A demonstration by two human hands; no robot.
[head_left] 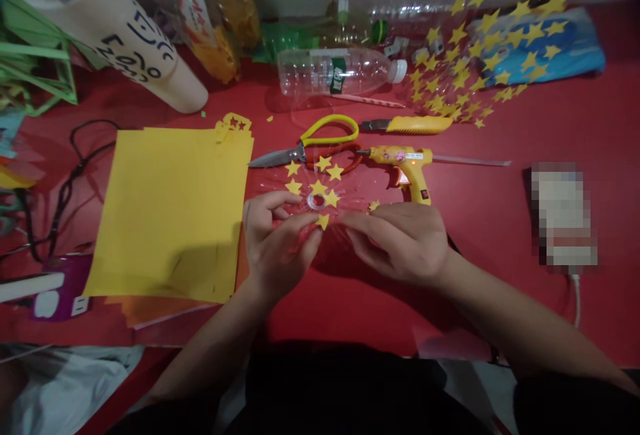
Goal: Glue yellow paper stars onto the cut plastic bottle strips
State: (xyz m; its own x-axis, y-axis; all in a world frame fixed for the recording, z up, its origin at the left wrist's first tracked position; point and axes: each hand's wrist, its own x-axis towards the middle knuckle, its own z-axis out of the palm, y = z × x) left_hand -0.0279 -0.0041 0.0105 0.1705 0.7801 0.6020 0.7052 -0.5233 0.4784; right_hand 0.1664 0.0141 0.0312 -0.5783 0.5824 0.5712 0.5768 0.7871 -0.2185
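Right at the centre of the clock lies a cut plastic bottle top [316,201], its clear strips splayed around the neck ring and dotted with yellow stars. The left hand [277,238] comes in from 8 o'clock, thumb and forefinger closed on a yellow star [323,222] just below the ring. The right hand [407,238] reaches in from 4 o'clock with its fingertips bunched together; whether they hold anything, I cannot tell.

Several tools crowd the far side. Scissors [301,151] with one yellow and one red handle lie at 12 o'clock, so close that the splayed strips run up against them. A hot glue gun [400,155] sits at 2 o'clock, a glue stick [470,160] jutting from its back and its grip partly hidden by the right hand. Just beyond it lies a yellow utility knife [420,125].

Farther off at 12 o'clock, a clear plastic bottle [335,72] with a white cap lies on its side. A larger star-covered plastic piece [465,82] spreads between 1 and 2 o'clock, overlapping a blue packet [565,55]. Yellow paper sheets [170,208] fill 9 o'clock, right beside the left hand, and a white tumbler [145,48] leans into view at 10 o'clock. At 3 o'clock rests a pixelated device [565,212] on a white cable [577,298].
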